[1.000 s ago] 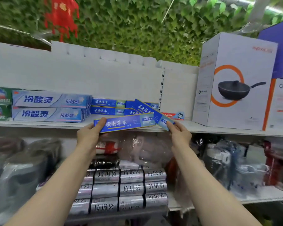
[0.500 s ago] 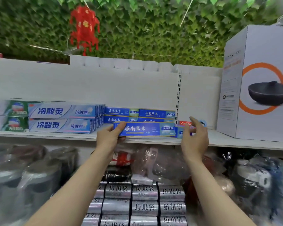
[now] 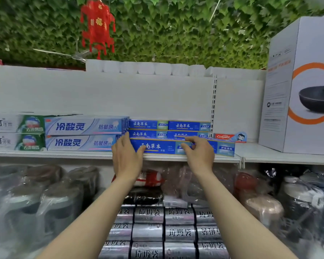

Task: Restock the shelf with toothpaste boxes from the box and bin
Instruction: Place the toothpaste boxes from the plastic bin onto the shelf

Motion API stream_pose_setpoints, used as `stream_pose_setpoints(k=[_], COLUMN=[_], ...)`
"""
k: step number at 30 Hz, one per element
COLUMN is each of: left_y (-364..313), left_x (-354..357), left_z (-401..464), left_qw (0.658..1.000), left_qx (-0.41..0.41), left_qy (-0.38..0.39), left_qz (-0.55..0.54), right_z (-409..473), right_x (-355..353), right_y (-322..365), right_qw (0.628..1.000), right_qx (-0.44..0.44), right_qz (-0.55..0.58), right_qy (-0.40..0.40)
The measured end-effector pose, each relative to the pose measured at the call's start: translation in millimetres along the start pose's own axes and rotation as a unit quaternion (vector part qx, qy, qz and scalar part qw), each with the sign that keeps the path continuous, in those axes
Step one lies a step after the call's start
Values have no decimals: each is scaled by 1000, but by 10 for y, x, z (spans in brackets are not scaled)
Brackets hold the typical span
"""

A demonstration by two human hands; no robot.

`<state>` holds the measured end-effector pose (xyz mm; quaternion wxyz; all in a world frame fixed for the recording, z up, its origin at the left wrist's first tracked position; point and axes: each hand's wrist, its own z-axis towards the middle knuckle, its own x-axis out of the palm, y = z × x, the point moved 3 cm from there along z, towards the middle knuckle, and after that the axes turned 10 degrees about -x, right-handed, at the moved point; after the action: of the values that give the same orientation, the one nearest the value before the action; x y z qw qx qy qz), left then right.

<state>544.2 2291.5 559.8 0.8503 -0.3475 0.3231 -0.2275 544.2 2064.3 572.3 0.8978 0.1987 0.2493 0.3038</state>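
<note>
At frame centre, a blue toothpaste box [image 3: 158,147] on the shelf [image 3: 64,154] is pinched at its left end by the left hand [image 3: 126,157]. Its right part is gripped narrowly by the right hand [image 3: 199,156], forefinger laid along the top edge.

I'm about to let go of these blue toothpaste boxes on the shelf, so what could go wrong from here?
1. The front blue box sits right along the shelf edge; releasing the left hand carelessly could tip it off.
2. The second blue box reaches past the shelf divider; it may sit crooked.
3. A nudge from the right hand could shift the small Colgate box behind.
</note>
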Motion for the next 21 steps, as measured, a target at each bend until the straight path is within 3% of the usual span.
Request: stream_pose_setpoints(k=[3,7,10,14,21], left_y=[-10,-5,34,27,-64], left_x=[2,38,94,174,235], left_z=[-116,-194,-161,-95,-79], left_qw=[997,993,995,995,994], left_qx=[68,116,102,97,86], left_qy=[-38,-20,0,9,28], left_qz=[1,-9,-2,23,63], right_z=[3,-213,-305,-285,-265], right_x=[148,161,296,423,419], right_y=[85,175,186,127,191], right_qw=[1000,992,994,998,999], right_qx=[-2,-42,-37,-48,-39], right_qz=[6,55,81,37,15], right_qy=[1,-107,-60,2,33])
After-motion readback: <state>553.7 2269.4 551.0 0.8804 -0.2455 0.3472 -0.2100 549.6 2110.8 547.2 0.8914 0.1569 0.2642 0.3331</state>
